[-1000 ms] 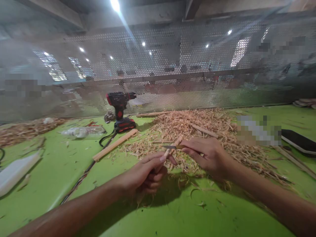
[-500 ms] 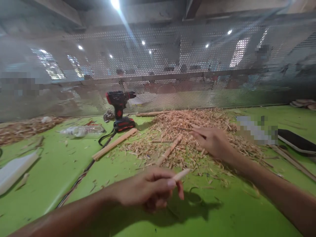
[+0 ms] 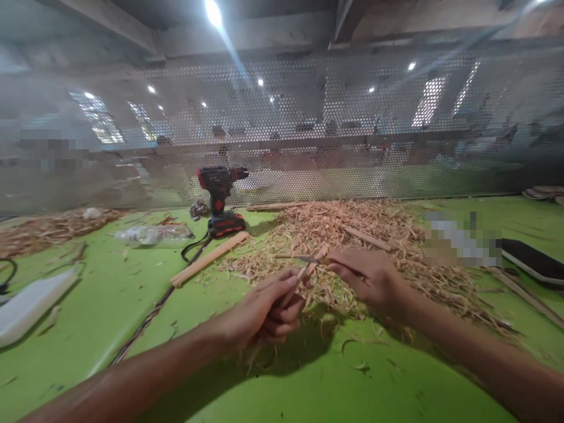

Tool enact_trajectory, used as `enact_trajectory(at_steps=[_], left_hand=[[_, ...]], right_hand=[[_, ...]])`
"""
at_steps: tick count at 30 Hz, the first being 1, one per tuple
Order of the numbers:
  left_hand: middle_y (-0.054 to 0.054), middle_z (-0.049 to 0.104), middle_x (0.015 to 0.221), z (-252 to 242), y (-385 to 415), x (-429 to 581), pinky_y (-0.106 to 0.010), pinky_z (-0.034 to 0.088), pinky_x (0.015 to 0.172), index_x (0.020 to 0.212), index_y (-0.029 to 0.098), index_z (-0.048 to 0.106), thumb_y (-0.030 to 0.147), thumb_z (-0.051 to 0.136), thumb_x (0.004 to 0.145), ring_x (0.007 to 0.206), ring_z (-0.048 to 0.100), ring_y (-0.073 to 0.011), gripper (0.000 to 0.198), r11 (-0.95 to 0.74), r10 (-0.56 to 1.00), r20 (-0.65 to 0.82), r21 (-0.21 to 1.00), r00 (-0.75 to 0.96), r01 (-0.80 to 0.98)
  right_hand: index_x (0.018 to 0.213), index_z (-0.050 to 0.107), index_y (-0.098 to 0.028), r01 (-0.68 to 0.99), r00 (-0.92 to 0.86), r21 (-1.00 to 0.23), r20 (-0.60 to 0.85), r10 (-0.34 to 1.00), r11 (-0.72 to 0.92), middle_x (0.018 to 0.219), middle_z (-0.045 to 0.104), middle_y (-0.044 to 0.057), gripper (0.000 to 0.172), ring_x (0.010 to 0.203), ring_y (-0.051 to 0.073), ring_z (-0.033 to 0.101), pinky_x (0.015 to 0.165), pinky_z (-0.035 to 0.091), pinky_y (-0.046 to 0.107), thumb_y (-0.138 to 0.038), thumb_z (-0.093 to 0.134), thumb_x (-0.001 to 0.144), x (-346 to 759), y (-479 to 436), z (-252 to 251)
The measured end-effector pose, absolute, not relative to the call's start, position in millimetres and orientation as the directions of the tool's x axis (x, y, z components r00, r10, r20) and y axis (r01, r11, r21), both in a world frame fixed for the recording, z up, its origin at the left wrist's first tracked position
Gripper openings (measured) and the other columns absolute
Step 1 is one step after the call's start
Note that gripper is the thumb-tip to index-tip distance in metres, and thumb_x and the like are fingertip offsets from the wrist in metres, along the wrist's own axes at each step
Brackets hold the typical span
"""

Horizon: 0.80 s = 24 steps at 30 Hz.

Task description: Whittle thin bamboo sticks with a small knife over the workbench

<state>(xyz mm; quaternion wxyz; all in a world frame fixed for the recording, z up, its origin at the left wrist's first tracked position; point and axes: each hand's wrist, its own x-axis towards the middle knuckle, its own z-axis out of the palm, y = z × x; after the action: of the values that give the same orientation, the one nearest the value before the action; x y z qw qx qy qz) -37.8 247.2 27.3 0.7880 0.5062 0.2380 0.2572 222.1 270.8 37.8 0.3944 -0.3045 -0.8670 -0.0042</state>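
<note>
Two hands worked close together over the near middle of the green surface (image 3: 335, 388). The left hand (image 3: 273, 302) was curled around a slim pale stick (image 3: 302, 273), thumb pressed along it, its free end angled away toward the far side. The right hand (image 3: 374, 276) held a small knife (image 3: 309, 260) in a narrow grip, the blade pointing left and crossing the stick's far end – whether the edge was biting or only resting there was too small to tell.

By the look of it, the step in hand was shaving that end down. A further stroke would call for a firm left hold, a shallow blade angle and the left fingers kept behind the edge.

Beyond the hands, to the far side and rightward, spread a broad heap of wood shavings (image 3: 335, 220). Left of it a black-and-red drill (image 3: 220, 197) stood upright on its base, with a flat wood strip (image 3: 209, 258) lying just nearer. A clear plastic package (image 3: 152, 234) lay left of the drill, and a black flat object (image 3: 535, 261) at the far right – well apart from the knife.
</note>
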Motion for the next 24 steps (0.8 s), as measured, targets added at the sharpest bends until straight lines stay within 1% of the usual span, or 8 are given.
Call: enact_trajectory(at_steps=[2,5,8,13,18,20,22,24], left_hand=[[0.011,0.028,0.061,27,248,-38,-0.018,0.008,0.041,0.1,0.028,0.041,0.048,0.045,0.107,0.046,0.011,-0.0072,0.022,0.345,0.646,-0.086,0.919,0.759,-0.19],[0.011,0.028,0.061,28,249,-37,-0.017,0.009,0.04,0.103,0.028,0.04,0.049,0.043,0.108,0.046,0.012,-0.007,0.021,0.33,0.632,-0.062,0.924,0.772,-0.196],[0.011,0.029,0.061,29,248,-37,-0.017,0.01,0.04,0.105,0.028,0.039,0.048,0.041,0.109,0.045,0.013,-0.0068,0.02,0.325,0.627,-0.051,0.924,0.777,-0.201],[0.012,0.029,0.06,32,245,-37,-0.016,0.012,0.039,0.103,0.03,0.036,0.049,0.041,0.109,0.044,0.011,-0.0068,0.021,0.393,0.599,-0.087,0.898,0.796,-0.197],[0.013,0.028,0.059,35,245,-37,-0.014,0.013,0.038,0.108,0.031,0.038,0.053,0.041,0.108,0.044,0.008,-0.0065,0.023,0.409,0.581,-0.127,0.899,0.804,-0.154],[0.013,0.027,0.058,34,248,-37,-0.014,0.013,0.038,0.11,0.031,0.038,0.053,0.041,0.108,0.044,0.007,-0.0069,0.022,0.418,0.592,-0.15,0.897,0.792,-0.144],[0.013,0.026,0.058,32,250,-38,-0.014,0.012,0.037,0.112,0.031,0.039,0.052,0.041,0.108,0.044,0.006,-0.0072,0.022,0.407,0.614,-0.15,0.901,0.775,-0.149],[0.012,0.027,0.059,30,251,-40,-0.015,0.011,0.037,0.112,0.03,0.041,0.052,0.041,0.108,0.043,0.008,-0.0067,0.022,0.36,0.6,-0.113,0.922,0.792,-0.141]], right_hand=[[0.121,0.076,-0.031,0.529,-0.521,-0.185,0.699,0.49,0.828,0.087,0.08,0.002,0.025,0.067,0.017,0.072,0.056,0.057,0.029,-0.031,0.056,0.107,221,270,37],[0.121,0.076,-0.027,0.551,-0.52,-0.123,0.723,0.455,0.825,0.086,0.079,0.003,0.025,0.066,0.018,0.071,0.057,0.056,0.031,-0.029,0.055,0.107,220,268,37],[0.123,0.075,-0.029,0.583,-0.514,-0.103,0.722,0.463,0.806,0.084,0.078,0.003,0.027,0.066,0.018,0.07,0.056,0.053,0.031,-0.031,0.053,0.108,218,266,37],[0.12,0.077,-0.027,0.639,-0.515,-0.072,0.699,0.496,0.765,0.084,0.078,0.004,0.027,0.063,0.018,0.067,0.054,0.05,0.031,-0.033,0.053,0.108,221,265,40],[0.119,0.075,-0.025,0.689,-0.55,0.069,0.698,0.459,0.722,0.079,0.077,0.004,0.026,0.056,0.014,0.061,0.046,0.04,0.028,-0.03,0.053,0.108,223,267,40],[0.119,0.075,-0.025,0.713,-0.549,0.105,0.698,0.46,0.693,0.08,0.077,0.004,0.026,0.054,0.013,0.059,0.043,0.036,0.027,-0.029,0.053,0.108,223,269,36],[0.12,0.077,-0.027,0.736,-0.532,0.096,0.695,0.484,0.67,0.079,0.077,0.003,0.027,0.052,0.012,0.058,0.041,0.034,0.025,-0.03,0.052,0.108,226,275,31],[0.114,0.079,-0.031,0.766,-0.488,0.035,0.683,0.544,0.642,0.073,0.076,0.0,0.033,0.045,0.011,0.053,0.037,0.03,0.024,-0.034,0.047,0.11,237,285,28]])
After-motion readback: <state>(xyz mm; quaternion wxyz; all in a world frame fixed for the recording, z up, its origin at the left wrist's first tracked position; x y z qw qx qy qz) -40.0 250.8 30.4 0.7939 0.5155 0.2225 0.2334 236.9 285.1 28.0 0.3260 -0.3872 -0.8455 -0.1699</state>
